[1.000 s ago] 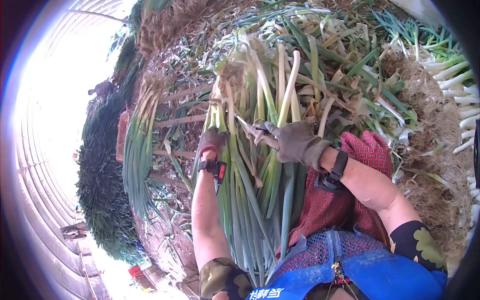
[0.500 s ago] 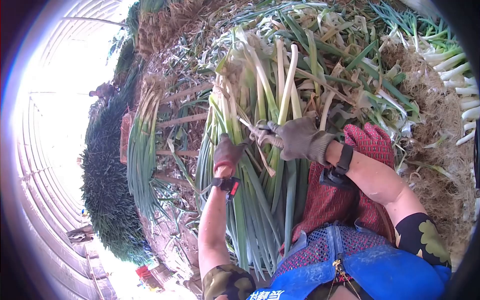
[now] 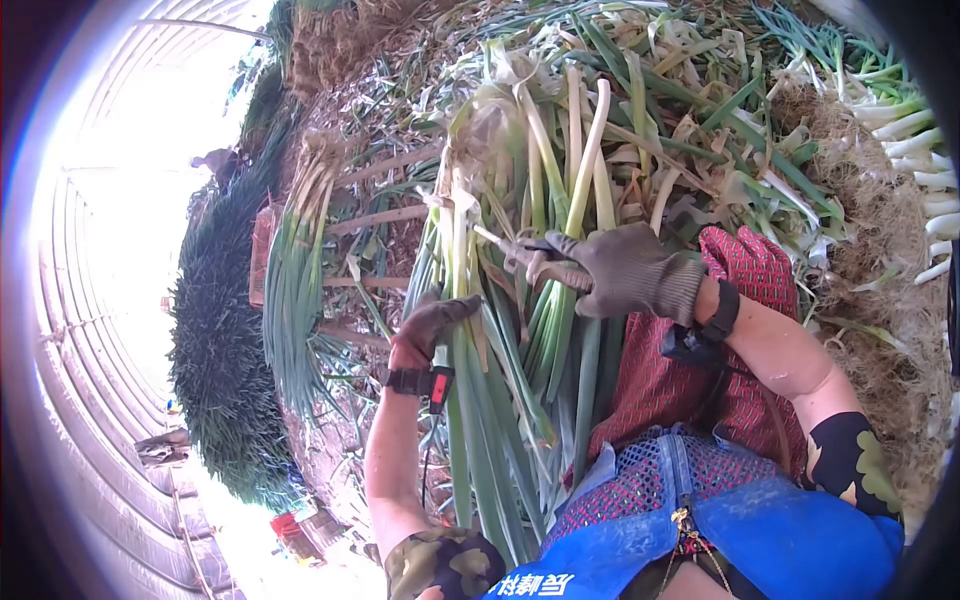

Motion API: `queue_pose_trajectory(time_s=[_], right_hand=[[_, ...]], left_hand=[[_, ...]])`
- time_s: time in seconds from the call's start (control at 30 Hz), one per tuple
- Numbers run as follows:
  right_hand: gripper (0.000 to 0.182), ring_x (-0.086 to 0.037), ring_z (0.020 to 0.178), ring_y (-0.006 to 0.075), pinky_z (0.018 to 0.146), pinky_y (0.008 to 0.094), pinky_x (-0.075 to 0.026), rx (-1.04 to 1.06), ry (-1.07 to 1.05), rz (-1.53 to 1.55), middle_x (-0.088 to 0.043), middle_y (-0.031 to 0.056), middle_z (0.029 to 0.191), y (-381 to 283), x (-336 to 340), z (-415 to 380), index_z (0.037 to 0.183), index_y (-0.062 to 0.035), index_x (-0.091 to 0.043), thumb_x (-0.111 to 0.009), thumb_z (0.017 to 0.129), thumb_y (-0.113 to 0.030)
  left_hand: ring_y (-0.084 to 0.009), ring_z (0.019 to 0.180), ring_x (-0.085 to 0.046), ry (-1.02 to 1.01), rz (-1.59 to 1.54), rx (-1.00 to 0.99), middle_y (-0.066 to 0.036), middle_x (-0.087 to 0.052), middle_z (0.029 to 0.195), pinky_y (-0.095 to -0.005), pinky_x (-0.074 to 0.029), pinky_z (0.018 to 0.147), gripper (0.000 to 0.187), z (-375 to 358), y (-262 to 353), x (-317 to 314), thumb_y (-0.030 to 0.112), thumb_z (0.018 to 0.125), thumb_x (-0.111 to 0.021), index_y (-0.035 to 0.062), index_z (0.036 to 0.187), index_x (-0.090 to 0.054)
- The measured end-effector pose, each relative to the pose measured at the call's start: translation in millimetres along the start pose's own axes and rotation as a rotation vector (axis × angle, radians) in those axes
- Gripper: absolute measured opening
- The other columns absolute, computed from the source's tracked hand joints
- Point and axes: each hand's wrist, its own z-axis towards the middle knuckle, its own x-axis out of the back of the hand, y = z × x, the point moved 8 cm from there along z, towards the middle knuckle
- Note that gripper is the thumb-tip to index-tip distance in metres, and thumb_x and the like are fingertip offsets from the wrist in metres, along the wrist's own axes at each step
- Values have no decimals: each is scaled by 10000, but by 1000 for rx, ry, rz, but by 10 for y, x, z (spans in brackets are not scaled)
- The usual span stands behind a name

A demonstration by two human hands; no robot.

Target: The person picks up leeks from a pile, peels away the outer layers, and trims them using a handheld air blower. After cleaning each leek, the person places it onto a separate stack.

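Large green onions [image 3: 500, 400] lie in a heap in front of me, white stems pointing away and green leaves toward my lap. My left hand [image 3: 428, 325], in a dark glove, is closed round the leaves of a green onion [image 3: 460, 245] on the left side of the heap. In my gloved right hand [image 3: 635, 270] is a worn air blow gun [image 3: 528, 260], its thin pale nozzle pointing left toward that stem. Loose, blurred skins [image 3: 490, 130] hang about the upper stem ends. My right fingers partly hide the tool's handle.
Peeled skins and leaf scraps [image 3: 690, 110] pile up beyond the heap. Cleaned white onions [image 3: 915, 150] lie in a row at right beside a mat of roots [image 3: 860, 220]. Another bundle [image 3: 300, 260] rests on wooden slats [image 3: 375, 220] at left, with a dark green stack [image 3: 225, 350] behind.
My left hand has shifted left and slightly toward me with the leaves. My right hand and the blow gun keep nearly the same pose, while the whole view has moved slightly.
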Motion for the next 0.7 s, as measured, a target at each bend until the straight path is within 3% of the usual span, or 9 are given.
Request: queue_pose_trajectory(time_s=[0.1,0.2,0.23,0.3,0.37,0.4,0.5,0.53,0.7], right_hand=[[811,-709,758,332,692,462,-554,85,-151,36,-713,150,848,-294,-252,-217,1430,-101,-499,-692,711,-423],[810,-706,753,333,670,463,-551,80,-59,-70,-712,147,864,-386,-200,-418,1460,-121,-461,-685,740,-417],[807,-705,751,332,663,464,-549,68,-34,-107,-712,146,861,-403,-211,-465,1463,-122,-455,-683,747,-416],[763,-705,740,320,630,467,-543,11,-17,-128,-704,131,839,-435,-235,-542,1450,-143,-465,-674,765,-407],[737,-706,739,315,622,469,-542,11,-55,-73,-707,126,850,-551,-282,-693,1436,-149,-476,-673,770,-395],[724,-706,739,312,619,470,-542,12,-71,-47,-708,124,855,-593,-294,-744,1429,-153,-482,-672,772,-390],[695,-710,758,319,638,472,-544,-27,18,-207,-716,135,858,-572,-385,-664,1431,-167,-483,-663,791,-370],[698,-711,766,320,657,466,-547,-152,51,-129,-719,130,856,-502,-365,-576,1428,-170,-490,-667,779,-356],[743,-709,769,342,684,480,-546,-54,-51,-79,-721,134,857,-726,-591,-625,1407,-108,-503,-683,737,-372]], left_hand=[[-185,831,-673,52,-73,-37,-114,-691,1013,-299,-555,784,571,-367,-133,-144,250,815,-828,-97,1196,-581],[-158,944,-659,-110,83,-155,-104,-689,1054,-249,-494,898,364,-278,-785,-147,186,953,-663,-41,1211,-540],[-159,949,-658,-153,-126,-25,-102,-683,1059,-251,-498,897,373,-508,-707,-407,174,942,-671,-27,1221,-527],[-177,882,-670,-182,-12,-435,-85,-681,1002,-313,-550,814,240,-422,-963,-393,142,1013,-535,-7,1195,-585],[-185,889,-675,-90,-431,-74,-75,-680,989,-321,-554,802,250,-669,-909,-646,144,985,-583,11,1197,-589],[-177,838,-674,-34,-404,-97,-62,-677,963,-315,-560,756,340,-632,-982,-598,183,925,-677,16,1206,-585],[-164,775,-665,-30,-209,-78,-53,-676,919,-303,-552,690,413,-641,-1117,-531,227,867,-743,10,1188,-601],[-159,731,-635,12,-86,-80,-57,-656,863,-310,-526,662,365,-675,-1123,-529,212,845,-747,2,1111,-610],[-161,714,-640,-58,-222,-51,-61,-665,849,-306,-530,647,279,-889,-1294,-725,193,869,-719,2,1060,-650]])
